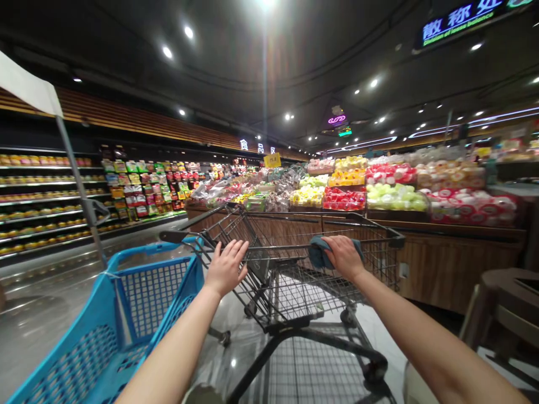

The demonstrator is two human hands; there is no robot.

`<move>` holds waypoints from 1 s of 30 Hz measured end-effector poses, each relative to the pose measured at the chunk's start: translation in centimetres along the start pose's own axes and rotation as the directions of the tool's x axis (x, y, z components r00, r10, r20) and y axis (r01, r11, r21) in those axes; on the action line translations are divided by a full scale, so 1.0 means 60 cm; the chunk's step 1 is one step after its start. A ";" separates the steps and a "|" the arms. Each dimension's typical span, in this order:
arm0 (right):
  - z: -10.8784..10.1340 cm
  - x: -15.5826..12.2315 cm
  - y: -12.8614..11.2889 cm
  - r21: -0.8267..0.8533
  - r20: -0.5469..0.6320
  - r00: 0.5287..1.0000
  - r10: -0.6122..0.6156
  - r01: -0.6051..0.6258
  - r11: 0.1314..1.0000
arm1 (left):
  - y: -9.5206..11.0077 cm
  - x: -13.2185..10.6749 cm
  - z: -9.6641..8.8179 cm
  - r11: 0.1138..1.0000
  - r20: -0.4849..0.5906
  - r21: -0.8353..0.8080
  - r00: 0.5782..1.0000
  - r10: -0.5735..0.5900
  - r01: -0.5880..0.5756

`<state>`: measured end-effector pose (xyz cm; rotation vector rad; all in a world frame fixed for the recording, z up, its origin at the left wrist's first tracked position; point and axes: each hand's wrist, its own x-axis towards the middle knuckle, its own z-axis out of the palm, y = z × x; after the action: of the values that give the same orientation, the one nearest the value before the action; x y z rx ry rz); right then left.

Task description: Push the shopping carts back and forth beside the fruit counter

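Note:
A dark wire shopping cart [290,292] stands in front of me in a store aisle, its basket holding nothing I can see. My left hand [226,267] rests flat on the cart's handle bar [278,247], fingers spread. My right hand [344,255] presses a blue-grey cloth [318,252] against the same bar, further right, with fingers curled over it.
A blue plastic cart [122,325] sits close at my lower left, touching the wire cart's left side. A wooden counter [446,264] piled with packaged sweets runs ahead and right. Stocked shelves [42,202] line the left wall. A brown chair [505,308] stands at right.

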<state>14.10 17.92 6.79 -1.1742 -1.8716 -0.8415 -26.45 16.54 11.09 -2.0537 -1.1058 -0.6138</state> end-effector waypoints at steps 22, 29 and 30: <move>0.017 0.019 -0.085 -0.050 -0.055 0.993 0.100 -0.103 0.993 | 0.107 0.064 0.037 0.979 -0.119 -0.163 0.982 -0.146 0.126; -0.019 -0.038 0.064 -0.111 0.027 0.999 -0.019 0.022 0.994 | 0.091 0.055 0.036 0.980 -0.123 -0.172 0.985 -0.117 0.095; -0.026 -0.050 0.090 -0.130 0.020 1.000 0.002 0.001 0.991 | 0.090 0.054 0.036 0.980 -0.124 -0.176 0.985 -0.116 0.093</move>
<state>20.36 17.32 5.71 -1.2668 -1.8550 -0.9674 -20.00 17.84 9.96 -2.0721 -1.1210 -0.9137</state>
